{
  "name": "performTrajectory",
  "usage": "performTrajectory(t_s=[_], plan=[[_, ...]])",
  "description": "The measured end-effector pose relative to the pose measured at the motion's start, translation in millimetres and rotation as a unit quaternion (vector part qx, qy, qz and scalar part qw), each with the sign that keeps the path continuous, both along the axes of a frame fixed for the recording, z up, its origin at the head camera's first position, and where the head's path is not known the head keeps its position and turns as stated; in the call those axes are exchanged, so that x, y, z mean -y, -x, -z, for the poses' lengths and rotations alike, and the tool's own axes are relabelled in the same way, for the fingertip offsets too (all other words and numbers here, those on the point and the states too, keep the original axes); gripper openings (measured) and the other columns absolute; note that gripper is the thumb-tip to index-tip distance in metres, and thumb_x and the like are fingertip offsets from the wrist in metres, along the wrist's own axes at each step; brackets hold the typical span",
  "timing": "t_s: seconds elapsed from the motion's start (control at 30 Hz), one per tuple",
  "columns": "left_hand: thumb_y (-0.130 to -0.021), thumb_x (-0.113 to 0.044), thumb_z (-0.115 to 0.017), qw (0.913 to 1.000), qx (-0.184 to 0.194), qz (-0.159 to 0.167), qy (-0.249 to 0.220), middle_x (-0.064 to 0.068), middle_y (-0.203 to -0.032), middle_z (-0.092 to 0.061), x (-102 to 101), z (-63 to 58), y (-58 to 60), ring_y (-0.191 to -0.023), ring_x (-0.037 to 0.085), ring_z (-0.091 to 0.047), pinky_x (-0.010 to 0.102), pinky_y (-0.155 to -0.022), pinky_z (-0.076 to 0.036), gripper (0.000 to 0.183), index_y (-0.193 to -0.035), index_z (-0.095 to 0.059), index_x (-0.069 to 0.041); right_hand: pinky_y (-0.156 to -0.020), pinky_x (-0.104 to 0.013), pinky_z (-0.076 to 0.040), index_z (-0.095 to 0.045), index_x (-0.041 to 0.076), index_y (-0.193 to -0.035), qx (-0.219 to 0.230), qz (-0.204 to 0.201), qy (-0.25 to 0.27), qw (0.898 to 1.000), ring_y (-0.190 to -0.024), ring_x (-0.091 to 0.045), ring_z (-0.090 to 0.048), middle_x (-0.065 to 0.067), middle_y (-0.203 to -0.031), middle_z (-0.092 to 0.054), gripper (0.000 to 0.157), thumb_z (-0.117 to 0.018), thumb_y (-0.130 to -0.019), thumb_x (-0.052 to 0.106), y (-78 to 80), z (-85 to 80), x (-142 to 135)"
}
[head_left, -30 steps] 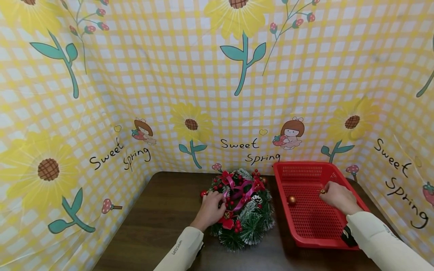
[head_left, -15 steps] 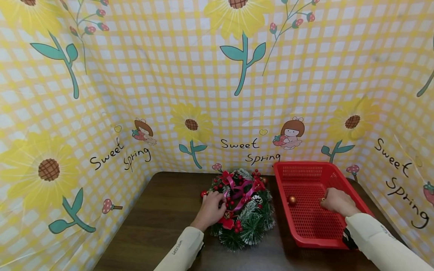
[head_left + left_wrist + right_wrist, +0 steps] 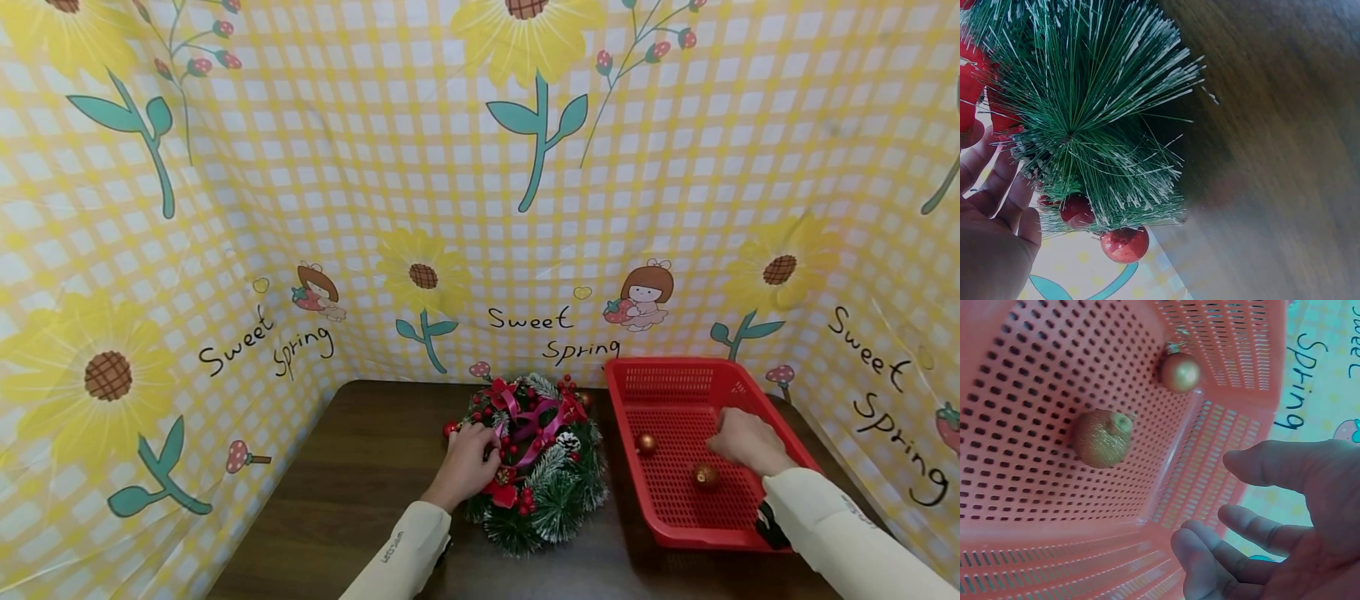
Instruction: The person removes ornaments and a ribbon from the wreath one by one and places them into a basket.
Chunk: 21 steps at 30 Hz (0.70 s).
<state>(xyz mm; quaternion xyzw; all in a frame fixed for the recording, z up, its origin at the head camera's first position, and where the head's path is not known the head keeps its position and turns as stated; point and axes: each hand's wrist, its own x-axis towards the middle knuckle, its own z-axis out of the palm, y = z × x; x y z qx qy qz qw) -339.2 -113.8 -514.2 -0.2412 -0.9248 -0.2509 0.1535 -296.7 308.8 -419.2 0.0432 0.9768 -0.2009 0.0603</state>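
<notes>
A green frosted wreath (image 3: 553, 508) with red poinsettias, berries and a purple ribbon lies on the dark table. My left hand (image 3: 468, 462) rests on its left side, fingers loosely bent among the red petals. A shiny red ball (image 3: 1125, 245) pokes out of the wreath near that hand. Inside the red plastic basket (image 3: 652, 533) lie two Christmas balls. The glittery gold ball (image 3: 1102, 440) sits mid-floor; the smooth gold ball (image 3: 1180, 372) is by the basket's side wall. Over the basket hovers my right hand (image 3: 746, 442), thumb and fingers apart, holding nothing.
The wooden table (image 3: 360, 467) extends left of the wreath. Close behind and at both sides hangs a yellow checked cloth (image 3: 360, 150) with sunflowers. The basket's raised walls stand just right of the wreath.
My right hand has let go of the glittery gold ball, which now lies on the basket floor nearer me. The left hand and wreath have not moved.
</notes>
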Motion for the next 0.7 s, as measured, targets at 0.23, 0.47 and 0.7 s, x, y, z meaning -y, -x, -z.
performTrajectory(t_s=[0.23,0.47,0.7], plan=[[-0.086,-0.014,-0.062,0.9998,-0.02,0.005,-0.009,-0.009,-0.08,-0.049,0.6,-1.0,0.4,-0.076,0.014,-0.043,0.037,-0.072,-0.029,0.009,-0.079,-0.059,-0.019,-0.054,-0.035,-0.039,-0.052,-0.009,-0.11,-0.044,-0.012,0.019,0.999,-0.061,-0.021,-0.048,-0.011,-0.081,-0.058,0.04,-0.065,-0.085,0.019,0.6,-9.3,18.6],[-0.087,-0.012,-0.06,0.9988,-0.036,-0.012,-0.03,-0.004,-0.091,-0.05,2.3,-2.3,2.6,-0.084,0.018,-0.044,0.04,-0.078,-0.029,0.006,-0.091,-0.063,-0.014,-0.053,-0.035,-0.042,-0.053,-0.007,-0.115,-0.113,-0.011,0.062,0.992,-0.064,-0.022,-0.052,-0.013,-0.084,-0.058,0.044,-0.068,-0.085,0.021,-4.9,-20.3,63.8],[-0.091,-0.008,-0.054,0.9959,-0.06,-0.053,-0.042,0.005,-0.102,-0.052,4.7,-3.5,11.3,-0.095,0.026,-0.045,0.042,-0.077,-0.03,0.014,-0.104,-0.061,-0.008,-0.061,-0.038,-0.044,-0.059,0.003,-0.111,-0.173,-0.061,0.066,0.981,-0.074,-0.022,-0.052,-0.011,-0.096,-0.055,0.036,-0.071,-0.083,0.022,-23.6,-16.6,111.8]])
